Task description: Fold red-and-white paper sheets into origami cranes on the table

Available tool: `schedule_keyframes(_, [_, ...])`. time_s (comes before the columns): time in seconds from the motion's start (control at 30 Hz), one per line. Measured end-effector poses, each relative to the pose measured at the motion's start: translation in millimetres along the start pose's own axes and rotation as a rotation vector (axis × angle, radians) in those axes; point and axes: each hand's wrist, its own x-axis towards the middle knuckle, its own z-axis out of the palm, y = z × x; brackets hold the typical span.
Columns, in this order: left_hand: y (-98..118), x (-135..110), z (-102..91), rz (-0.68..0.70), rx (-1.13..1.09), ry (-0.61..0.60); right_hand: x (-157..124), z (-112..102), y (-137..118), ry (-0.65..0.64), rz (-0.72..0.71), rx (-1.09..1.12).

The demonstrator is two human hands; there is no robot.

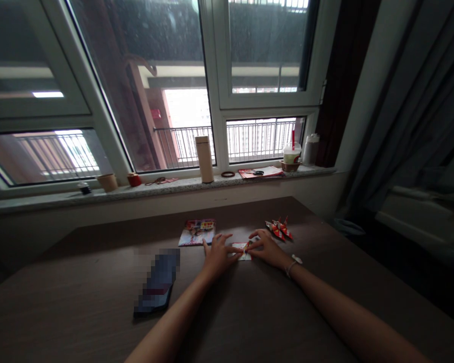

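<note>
A small piece of printed paper (245,256), white with red and some green, lies on the dark table between my two hands. At its left side, my left hand (218,256) holds it down with the fingers nearest me while other fingers stretch out past it. The fingers of my right hand (268,248) are bent and pinch the paper near its middle; a bracelet circles that wrist. Beyond my right hand are red and white folded paper pieces (279,229) with pointed ends. Past my left hand lies a stack of colourful printed sheets or a booklet (197,233).
A dark, pixelated flat object (158,282) lies left of my left forearm on the table (79,297). Along the windowsill (174,187) stand a beige bottle (205,160), a drink cup with a red straw (291,152), a brown cup (108,182) and red-edged papers (267,172).
</note>
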Motion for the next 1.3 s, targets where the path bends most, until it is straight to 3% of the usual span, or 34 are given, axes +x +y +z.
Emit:
schedule_keyframes(0.67, [1.5, 1.4, -4.1, -0.041, -0.041, -0.060, 8.1, -0.3, -0.5, 0.123, 0.182, -0.152])
schedule_keyframes(0.8, [2.3, 0.6, -6.1, -0.046, -0.044, -0.072, 9.4, -1.3, 2.8, 0.140, 0.171, -0.195])
schedule_keyframes(1.0, [1.8, 0.2, -5.6, -0.047, -0.048, -0.068, 6.4, -1.0, 8.3, 0.129, 0.121, -0.088])
schedule_keyframes(1.3, [4.3, -0.2, -7.7, -0.050, -0.040, -0.066, 2.2, -3.5, -6.3, 0.101, 0.127, -0.122])
